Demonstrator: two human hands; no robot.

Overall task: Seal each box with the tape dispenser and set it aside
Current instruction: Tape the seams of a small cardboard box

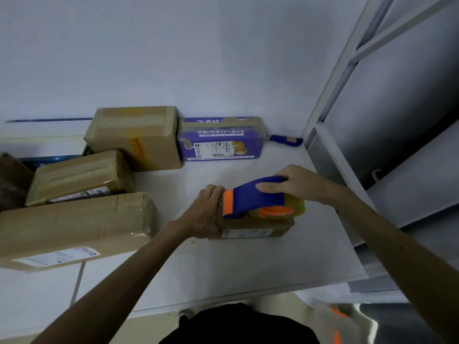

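Observation:
A small brown cardboard box (258,228) with a white label on its near side lies on the white table (223,274). My left hand (207,212) grips the box's left end. On top of the box sits a blue and orange tape dispenser (253,198) with a clear tape roll (280,209). My right hand (295,183) holds the dispenser's blue handle from above, its orange blade end pointing towards my left hand.
Three brown boxes (74,229) (79,176) (136,137) are stacked at the left. A purple printed box (221,140) stands at the back, a blue tool (285,140) beside it. A grey metal shelf frame (335,150) borders the table on the right.

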